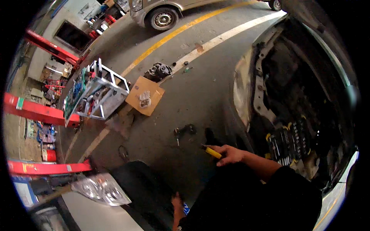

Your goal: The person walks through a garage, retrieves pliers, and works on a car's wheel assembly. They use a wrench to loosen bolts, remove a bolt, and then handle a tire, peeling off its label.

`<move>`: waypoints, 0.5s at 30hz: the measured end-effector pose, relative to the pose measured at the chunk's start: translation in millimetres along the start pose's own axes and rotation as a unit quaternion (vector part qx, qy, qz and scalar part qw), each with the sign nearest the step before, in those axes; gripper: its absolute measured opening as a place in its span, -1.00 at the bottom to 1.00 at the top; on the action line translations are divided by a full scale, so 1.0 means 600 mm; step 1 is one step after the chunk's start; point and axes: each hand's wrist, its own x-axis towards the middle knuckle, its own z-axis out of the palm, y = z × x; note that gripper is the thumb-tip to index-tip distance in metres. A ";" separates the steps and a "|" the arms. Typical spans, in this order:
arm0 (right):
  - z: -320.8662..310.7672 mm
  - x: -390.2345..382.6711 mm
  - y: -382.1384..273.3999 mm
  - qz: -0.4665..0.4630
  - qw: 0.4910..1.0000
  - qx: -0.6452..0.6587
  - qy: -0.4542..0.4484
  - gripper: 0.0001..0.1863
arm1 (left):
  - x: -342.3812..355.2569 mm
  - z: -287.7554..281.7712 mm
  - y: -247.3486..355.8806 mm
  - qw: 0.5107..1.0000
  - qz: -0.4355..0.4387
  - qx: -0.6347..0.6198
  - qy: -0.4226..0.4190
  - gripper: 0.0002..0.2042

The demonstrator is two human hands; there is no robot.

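My right hand is closed round a yellow-handled tool with a short dark tip pointing left; its exact kind is not clear. It is held over the floor, beside the front of the car with the open engine bay. My left hand hangs low, near the bottom edge of the picture. Right beside it shows a small blue-and-white thing; whether the hand grips it cannot be made out, since the fingers are dark and small. A black tool case with yellow corners and rows of silver pieces lies over the engine bay.
On the floor lie a dark tool, a flattened cardboard piece with a clear plastic bag, and a greasy metal part. A metal-framed cart stands left. Red lift arms reach in, and a headlight sits at lower left.
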 end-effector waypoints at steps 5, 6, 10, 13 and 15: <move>-0.160 0.165 -0.119 0.085 0.990 0.075 0.079 -0.52 | 0.104 -0.099 0.084 0.989 -0.055 -0.013 -0.134 -0.65; -0.188 0.191 -0.136 0.083 0.985 0.113 0.098 -0.52 | 0.142 -0.115 0.110 0.988 -0.046 -0.009 -0.147 -0.67; -0.298 0.303 -0.223 0.138 0.973 0.035 0.184 -0.57 | 0.318 -0.166 0.202 0.987 0.043 0.030 -0.154 -0.73; -0.415 0.389 -0.225 0.164 0.950 -0.126 0.234 -0.60 | 0.499 -0.193 0.282 0.963 0.196 0.138 -0.122 -0.78; -0.467 0.454 -0.271 0.150 0.951 -0.092 0.254 -0.67 | 0.613 -0.204 0.320 0.908 0.307 0.279 -0.055 -0.79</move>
